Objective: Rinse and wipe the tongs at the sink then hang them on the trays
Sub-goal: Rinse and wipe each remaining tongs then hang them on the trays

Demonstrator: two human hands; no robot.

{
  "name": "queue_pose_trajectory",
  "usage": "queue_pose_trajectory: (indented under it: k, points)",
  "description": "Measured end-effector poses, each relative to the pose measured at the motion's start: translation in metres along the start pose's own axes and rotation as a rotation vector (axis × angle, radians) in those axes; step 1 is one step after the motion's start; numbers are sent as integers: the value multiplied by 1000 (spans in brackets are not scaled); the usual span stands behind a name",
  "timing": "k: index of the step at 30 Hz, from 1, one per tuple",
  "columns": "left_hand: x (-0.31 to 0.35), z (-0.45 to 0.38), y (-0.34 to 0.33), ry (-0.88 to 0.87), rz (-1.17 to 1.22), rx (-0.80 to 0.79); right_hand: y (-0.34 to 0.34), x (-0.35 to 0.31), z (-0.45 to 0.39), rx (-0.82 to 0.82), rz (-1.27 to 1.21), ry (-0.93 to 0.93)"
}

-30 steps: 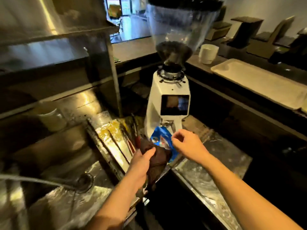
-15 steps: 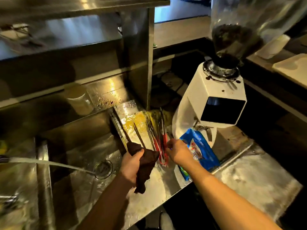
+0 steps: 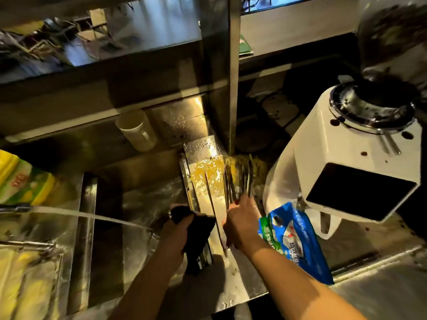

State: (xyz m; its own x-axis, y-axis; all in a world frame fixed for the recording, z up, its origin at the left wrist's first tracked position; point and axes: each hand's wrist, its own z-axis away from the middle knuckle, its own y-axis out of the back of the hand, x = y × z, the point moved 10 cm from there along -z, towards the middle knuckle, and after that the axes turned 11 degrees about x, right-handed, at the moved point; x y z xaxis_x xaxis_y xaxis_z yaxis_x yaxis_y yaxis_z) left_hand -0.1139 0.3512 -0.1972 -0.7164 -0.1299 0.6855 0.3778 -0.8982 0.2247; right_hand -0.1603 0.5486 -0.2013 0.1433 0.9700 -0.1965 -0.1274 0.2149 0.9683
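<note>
Several thin metal tongs point(image 3: 238, 181) lie side by side on the wet steel drainboard point(image 3: 208, 172) to the right of the sink point(image 3: 138, 204). My right hand point(image 3: 242, 222) is on their near ends, fingers curled around them. One separate tong point(image 3: 211, 204) lies just left of that hand. My left hand point(image 3: 179, 229) grips a dark cloth point(image 3: 197, 236) at the sink's right edge. A stream of water point(image 3: 92, 217) runs from the tap point(image 3: 13, 209) on the left into the basin.
A white coffee grinder point(image 3: 346, 162) stands to the right of the tongs, with a blue packet point(image 3: 295, 241) leaning at its foot. A white jug point(image 3: 136, 130) sits behind the sink, and a yellow-green bottle point(image 3: 20, 181) at the far left. Steel shelves hang overhead.
My view has swung left and down toward the sink. My right hand moved from near the blue packet onto the tongs' near ends. My left hand keeps the cloth.
</note>
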Motion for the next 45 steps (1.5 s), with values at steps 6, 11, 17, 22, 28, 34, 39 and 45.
queue_pose_trajectory:
  k: [6,11,17,22,28,34,39,45]
  points:
    - [12,2,10,-30,45,-17,44,1,3,181,-130,-142]
    - [25,-2,40,-61,89,-76,88,-13,27,262,-74,-194]
    - [49,-20,113,-164,205,-63,80,-81,46,45,-524,-126]
    - [58,-43,182,-183,299,-3,57,-164,74,-338,-1129,-269]
    - [53,-67,217,-77,405,-43,44,-237,99,-497,-1041,-167]
    - [53,-70,205,-22,377,-123,40,-267,110,-515,-946,-137]
    - [83,-82,220,-70,409,23,39,-261,123,-512,-956,-111]
    - [73,-85,190,0,381,24,46,-270,110,-411,-927,-52]
